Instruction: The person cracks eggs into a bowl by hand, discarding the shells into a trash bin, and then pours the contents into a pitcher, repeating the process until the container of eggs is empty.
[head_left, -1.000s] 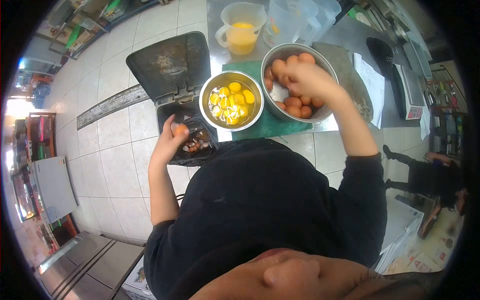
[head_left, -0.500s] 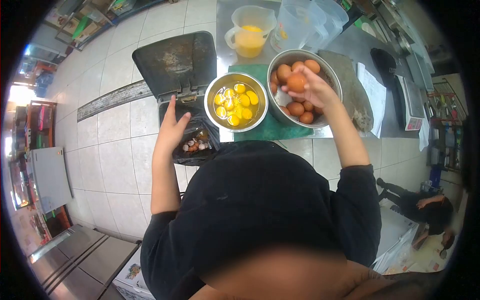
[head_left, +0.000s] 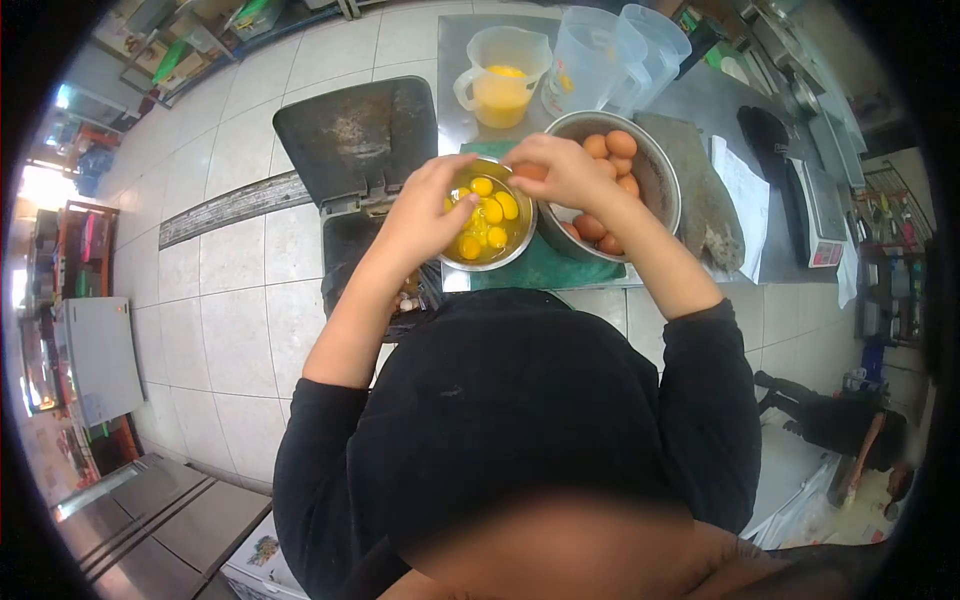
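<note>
My right hand (head_left: pixel 560 172) holds a brown egg (head_left: pixel 530 172) at the right rim of the metal bowl (head_left: pixel 487 266). Several yolks (head_left: pixel 494 210) lie in clear egg white inside that bowl. Over the bowl's left side is my left hand (head_left: pixel 430 205), its fingers apart and nothing seen in it. To the right, partly behind my right forearm, stands a larger metal pot (head_left: pixel 668 185) with several brown eggs (head_left: pixel 621 144) in it. Both vessels rest on a green cloth (head_left: pixel 560 262).
An open black bin (head_left: pixel 350 240) with eggshells (head_left: pixel 408 303) stands left of the table (head_left: pixel 455 60). Behind the bowl is a jug of yellow liquid (head_left: pixel 503 95), beside empty clear jugs (head_left: pixel 590 65). A scale (head_left: pixel 815 215) and papers (head_left: pixel 738 190) lie right. Another person (head_left: pixel 840 425) is at lower right.
My right hand has carried the egg left from the pot to the bowl's rim. My left hand has moved from above the bin to the bowl, partly covering it.
</note>
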